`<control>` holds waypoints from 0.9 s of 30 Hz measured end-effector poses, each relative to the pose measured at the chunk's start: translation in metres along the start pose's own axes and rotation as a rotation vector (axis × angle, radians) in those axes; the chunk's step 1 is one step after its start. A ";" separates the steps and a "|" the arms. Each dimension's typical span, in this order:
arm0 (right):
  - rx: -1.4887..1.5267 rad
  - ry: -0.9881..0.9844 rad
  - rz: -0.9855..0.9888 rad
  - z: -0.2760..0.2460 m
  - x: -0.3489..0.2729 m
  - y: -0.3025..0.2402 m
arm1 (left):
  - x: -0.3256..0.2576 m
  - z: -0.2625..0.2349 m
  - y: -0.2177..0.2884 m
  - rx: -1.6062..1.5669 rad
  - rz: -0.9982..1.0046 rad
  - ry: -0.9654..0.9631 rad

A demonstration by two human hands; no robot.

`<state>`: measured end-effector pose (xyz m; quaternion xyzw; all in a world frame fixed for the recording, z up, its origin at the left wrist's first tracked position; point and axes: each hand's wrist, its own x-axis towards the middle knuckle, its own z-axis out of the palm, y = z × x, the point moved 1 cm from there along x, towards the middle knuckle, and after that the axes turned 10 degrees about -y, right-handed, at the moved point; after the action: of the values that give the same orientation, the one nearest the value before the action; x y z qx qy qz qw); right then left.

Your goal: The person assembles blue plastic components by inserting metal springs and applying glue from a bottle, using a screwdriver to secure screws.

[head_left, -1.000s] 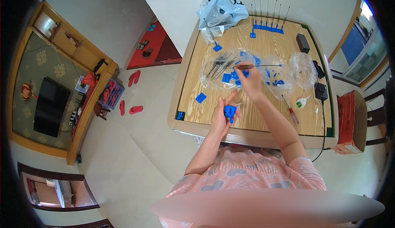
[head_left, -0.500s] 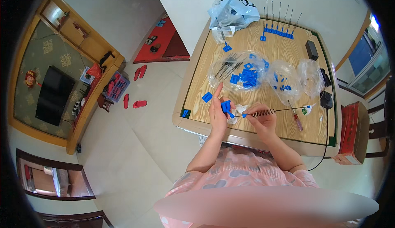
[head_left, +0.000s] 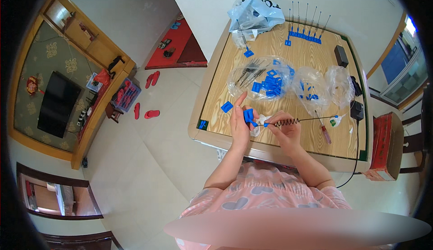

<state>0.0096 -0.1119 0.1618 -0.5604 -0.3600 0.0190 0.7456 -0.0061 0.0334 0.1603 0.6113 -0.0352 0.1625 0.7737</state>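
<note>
My left hand (head_left: 240,130) is closed around a blue plastic base (head_left: 248,115) with a short stem, its index finger pointing up. My right hand (head_left: 288,135) pinches a black coil-spring wire (head_left: 287,122) near a small blue sleeve. The wire lies roughly level, its blue-tipped end reaching to the right, and its left end comes up to the base's stem; whether it sits inside cannot be made out. A loose blue base (head_left: 227,107) lies left of my left hand. Beyond my hands, a clear bag (head_left: 234,87) bears blue bases (head_left: 273,86) and black spring wires (head_left: 252,72).
Clear bags (head_left: 311,90) with small blue pieces lie to the right, near a screwdriver (head_left: 325,135). A black adapter (head_left: 357,110) with a cable sits at the right edge. Spring wires on blue bases (head_left: 305,36) stand in a row at the back, beside a plastic bag (head_left: 259,13).
My right hand and the spring wire have shifted very slightly left, toward the blue base. My left hand keeps its hold on the base.
</note>
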 end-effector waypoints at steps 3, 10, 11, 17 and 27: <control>-0.109 0.004 -0.010 -0.004 0.003 0.005 | -0.001 0.005 0.003 -0.165 -0.109 -0.039; -0.106 0.021 0.004 -0.005 0.019 -0.006 | -0.001 0.006 0.003 -0.395 -0.247 -0.093; -0.114 0.010 0.017 -0.005 0.020 -0.007 | -0.001 0.005 0.002 -0.425 -0.237 -0.141; -0.215 -0.022 -0.003 -0.004 0.021 -0.006 | -0.001 0.007 0.004 -0.380 -0.260 -0.103; -0.226 -0.001 0.005 -0.004 0.022 -0.009 | 0.000 0.008 0.003 -0.372 -0.248 -0.089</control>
<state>0.0245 -0.1088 0.1801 -0.6418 -0.3587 -0.0197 0.6775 -0.0055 0.0263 0.1649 0.4642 -0.0234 0.0299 0.8849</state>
